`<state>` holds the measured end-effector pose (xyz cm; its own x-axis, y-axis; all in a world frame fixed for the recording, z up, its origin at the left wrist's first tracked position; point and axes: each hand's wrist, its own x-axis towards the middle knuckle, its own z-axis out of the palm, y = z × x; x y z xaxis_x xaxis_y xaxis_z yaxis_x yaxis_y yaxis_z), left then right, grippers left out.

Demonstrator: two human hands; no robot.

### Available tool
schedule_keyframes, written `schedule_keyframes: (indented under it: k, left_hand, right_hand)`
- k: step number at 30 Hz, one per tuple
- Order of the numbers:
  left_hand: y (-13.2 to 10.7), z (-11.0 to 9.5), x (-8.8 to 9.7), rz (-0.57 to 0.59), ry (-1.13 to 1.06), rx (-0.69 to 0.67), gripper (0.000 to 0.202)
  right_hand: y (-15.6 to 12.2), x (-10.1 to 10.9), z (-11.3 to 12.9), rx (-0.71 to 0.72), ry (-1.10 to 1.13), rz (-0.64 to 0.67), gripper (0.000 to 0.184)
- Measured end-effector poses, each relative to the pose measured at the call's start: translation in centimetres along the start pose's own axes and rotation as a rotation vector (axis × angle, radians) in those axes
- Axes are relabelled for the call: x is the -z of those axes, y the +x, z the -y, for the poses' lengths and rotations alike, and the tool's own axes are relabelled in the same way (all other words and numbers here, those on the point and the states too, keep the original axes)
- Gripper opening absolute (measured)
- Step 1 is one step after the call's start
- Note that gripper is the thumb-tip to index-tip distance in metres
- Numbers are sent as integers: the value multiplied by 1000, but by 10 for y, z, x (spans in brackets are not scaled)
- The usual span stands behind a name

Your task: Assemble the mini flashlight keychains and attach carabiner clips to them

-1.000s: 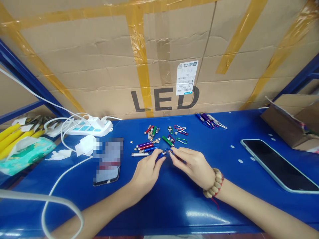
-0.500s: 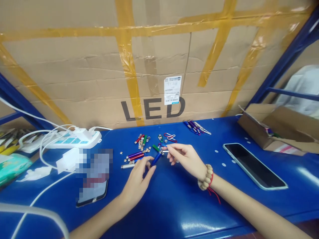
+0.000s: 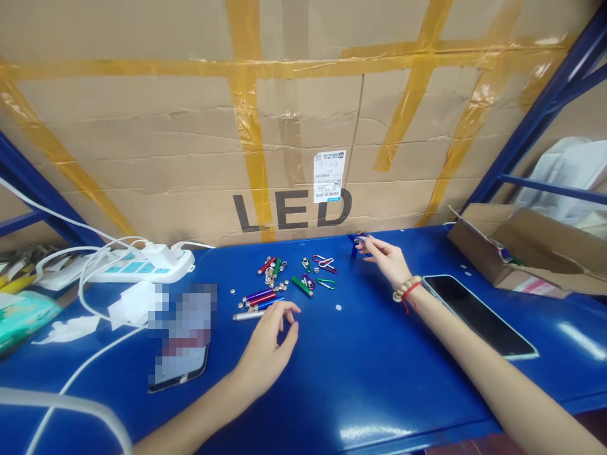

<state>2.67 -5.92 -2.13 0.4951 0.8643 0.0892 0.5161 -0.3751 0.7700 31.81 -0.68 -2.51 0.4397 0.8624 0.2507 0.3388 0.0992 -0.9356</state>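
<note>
Torches, head view: the right hand (image 3: 386, 259) stretches to the far edge of the blue surface (image 3: 360, 379). Its thumb and forefinger appear pinched on a small blue torch (image 3: 354, 249), just beside some purple torches (image 3: 361, 237) at the foot of the big cardboard box (image 3: 190, 158). The blue torch looks light, stiff and smooth, and likely to roll. A pinch across the barrel should hold better than one on the ring end. The left hand (image 3: 270, 341) rests released and holds nothing, fingers loosely curled just beside a silver torch (image 3: 244, 315) and coloured tubes (image 3: 260, 297). Between the hands lie clips (image 3: 325, 262) and loose button cells (image 3: 338, 308), easy to scatter. A phone (image 3: 477, 313) lies near the right wrist, and a power strip (image 3: 142, 264) sits well to the left.
</note>
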Motion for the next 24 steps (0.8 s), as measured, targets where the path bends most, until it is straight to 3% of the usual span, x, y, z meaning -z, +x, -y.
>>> schedule_keyframes:
  k: [6,14,17,20,24]
  left_hand:
    - [-2,-2,0,10,-41,-1,19]
    - [-3,0,-1,-6,-54,-31,19]
    - [-2,-1,-1,-26,-40,-51,18]
    - [-1,-2,0,-9,-21,-38,17]
    - [-2,-2,1,9,-38,-27,16]
  right_hand:
    - [6,11,-3,-72,-230,13,35]
    - [0,27,10,-140,-618,86,9]
    - [-2,28,14,-159,-687,96,14]
    - [-1,29,15,-93,-730,63,21]
    - [5,35,8,96,-764,52,23]
